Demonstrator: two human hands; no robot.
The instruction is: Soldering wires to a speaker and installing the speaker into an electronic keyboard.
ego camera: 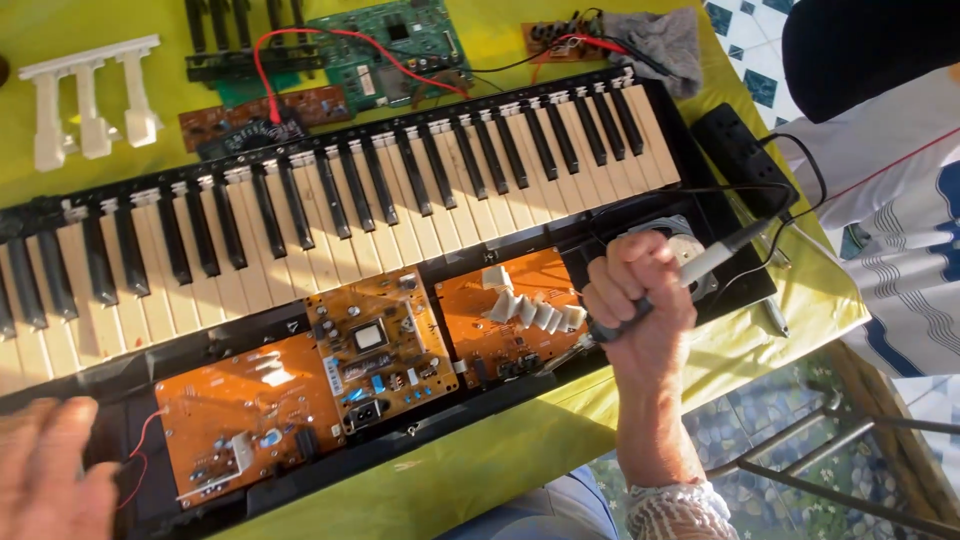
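An opened electronic keyboard [330, 210] lies diagonally across a table with a yellow-green cloth [500, 450], its orange circuit boards [380, 355] exposed in front of the keys. My right hand [640, 295] is fisted around a soldering iron [690, 275] with a grey-and-black handle, held over the keyboard's right end near a round speaker [685, 240]. The iron's black cord runs back to the right. My left hand [50, 470], blurred, with fingers apart, rests at the keyboard's left front corner beside an orange board [240, 420] with red wires.
Loose white key sections [90, 95], black key strips [240, 40], a green circuit board [395, 45], small brown boards and a grey rag [660, 45] lie behind the keyboard. A black power strip [740, 150] sits at right. Another person in white clothing [890, 180] stands at far right.
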